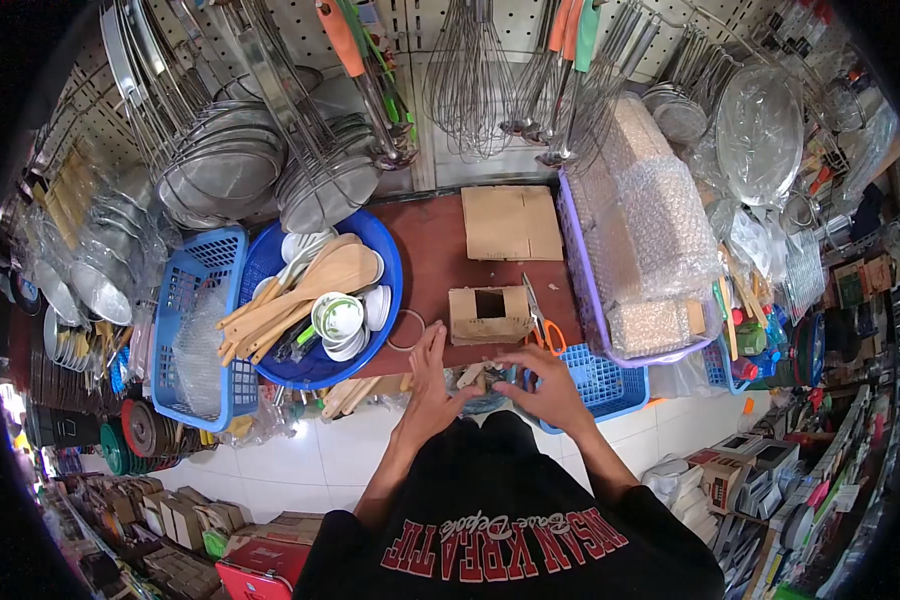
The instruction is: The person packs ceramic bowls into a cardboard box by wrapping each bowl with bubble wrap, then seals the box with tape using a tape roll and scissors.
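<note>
While both hands work at the near side of the small cardboard box (489, 315), I see the left hand (432, 385) with fingers stretched flat, gripping nothing. The right hand (550, 392) curls toward a small pale item (475, 375) just in front of the box, but I cannot tell if it grips. Scissors (540, 322) lie just right of the box.
</note>
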Demonstrator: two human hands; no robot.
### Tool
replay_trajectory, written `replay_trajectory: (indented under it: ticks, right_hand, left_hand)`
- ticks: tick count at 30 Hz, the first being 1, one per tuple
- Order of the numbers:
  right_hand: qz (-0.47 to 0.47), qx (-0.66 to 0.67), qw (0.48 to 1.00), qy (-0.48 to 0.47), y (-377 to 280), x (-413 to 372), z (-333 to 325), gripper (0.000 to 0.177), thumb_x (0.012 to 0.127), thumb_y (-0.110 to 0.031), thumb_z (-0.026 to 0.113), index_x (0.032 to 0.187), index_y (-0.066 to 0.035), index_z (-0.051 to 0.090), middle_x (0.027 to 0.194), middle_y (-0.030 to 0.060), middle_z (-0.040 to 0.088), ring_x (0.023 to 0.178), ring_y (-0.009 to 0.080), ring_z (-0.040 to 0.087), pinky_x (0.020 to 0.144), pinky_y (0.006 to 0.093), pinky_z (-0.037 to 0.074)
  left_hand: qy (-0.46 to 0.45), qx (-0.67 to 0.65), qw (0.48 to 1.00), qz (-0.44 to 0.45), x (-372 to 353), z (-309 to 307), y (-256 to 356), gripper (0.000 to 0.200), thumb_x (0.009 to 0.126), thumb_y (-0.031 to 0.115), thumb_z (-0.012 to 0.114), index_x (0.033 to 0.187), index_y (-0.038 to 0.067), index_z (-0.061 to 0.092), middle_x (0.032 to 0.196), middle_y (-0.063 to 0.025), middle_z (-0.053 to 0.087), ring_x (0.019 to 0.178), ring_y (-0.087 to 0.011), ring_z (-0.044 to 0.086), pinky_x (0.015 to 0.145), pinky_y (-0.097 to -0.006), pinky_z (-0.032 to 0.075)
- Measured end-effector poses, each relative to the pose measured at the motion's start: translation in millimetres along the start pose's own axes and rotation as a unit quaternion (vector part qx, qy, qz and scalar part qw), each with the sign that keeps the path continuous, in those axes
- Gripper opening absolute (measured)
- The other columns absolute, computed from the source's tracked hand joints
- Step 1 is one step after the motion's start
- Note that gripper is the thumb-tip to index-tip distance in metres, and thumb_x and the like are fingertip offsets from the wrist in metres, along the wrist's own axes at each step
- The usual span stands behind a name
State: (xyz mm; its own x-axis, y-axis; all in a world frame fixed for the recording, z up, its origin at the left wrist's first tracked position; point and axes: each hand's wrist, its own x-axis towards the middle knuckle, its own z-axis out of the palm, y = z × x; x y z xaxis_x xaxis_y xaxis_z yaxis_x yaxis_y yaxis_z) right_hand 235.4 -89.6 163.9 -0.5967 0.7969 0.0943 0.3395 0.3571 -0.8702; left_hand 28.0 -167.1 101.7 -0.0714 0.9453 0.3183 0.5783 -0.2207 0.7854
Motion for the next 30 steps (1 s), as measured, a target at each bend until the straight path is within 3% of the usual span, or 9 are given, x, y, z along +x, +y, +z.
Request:
replay_trajectory:
  ticks: [1,9,18,25,30]
  right_hand:
    - [-0.032,-0.007,0.999,0.018,-1,1,3,0.035,0.083,-0.020,0.080,0.114,-0.006,0.070,0.100,0.0080,0.068,0.078,0.0189,0.065,0.067,0.0290,0.052]
    - [-0.010,0.034,0.998,0.057,0,13,11,0.029,0.085,-0.016,0.078,0.112,-0.005,0.073,0.100,0.0078,0.068,0.073,0.0123,0.064,0.061,0.0244,0.050]
    - [-0.004,0.106,0.994,0.000,9,19,8,0.024,0.089,-0.004,0.069,0.113,-0.003,0.072,0.105,0.0089,0.071,0.084,0.0131,0.065,0.062,0.0229,0.049]
    - [0.004,0.119,0.993,0.004,8,19,6,0.031,0.085,-0.010,0.076,0.116,-0.005,0.072,0.101,0.0054,0.069,0.079,0.0094,0.063,0.063,0.0231,0.049]
    - [0.027,0.113,0.993,0.026,7,18,10,0.025,0.085,-0.010,0.076,0.110,-0.004,0.073,0.099,0.0067,0.070,0.076,0.0108,0.064,0.063,0.0244,0.049]
  left_hand:
    - [-0.002,0.000,1.000,0.000,3,0,2,0.106,0.082,0.041,0.078,0.155,-0.003,0.016,0.156,-0.0263,0.024,0.143,-0.0439,0.025,0.115,-0.0530,0.022]
    - [-0.002,0.002,1.000,-0.004,10,-1,2,0.103,0.083,0.044,0.076,0.155,-0.001,0.017,0.156,-0.0249,0.023,0.143,-0.0441,0.025,0.115,-0.0552,0.021]
    - [0.005,-0.010,1.000,-0.012,16,-3,2,0.103,0.079,0.025,0.081,0.156,0.001,0.016,0.156,-0.0242,0.025,0.142,-0.0440,0.026,0.114,-0.0548,0.022]
    - [-0.003,-0.005,1.000,-0.015,16,-2,4,0.101,0.082,0.030,0.079,0.156,0.001,0.018,0.155,-0.0243,0.025,0.142,-0.0440,0.027,0.114,-0.0551,0.022]
    - [-0.004,-0.001,1.000,-0.011,14,0,3,0.101,0.083,0.038,0.078,0.156,0.001,0.018,0.155,-0.0245,0.026,0.142,-0.0439,0.027,0.113,-0.0555,0.023]
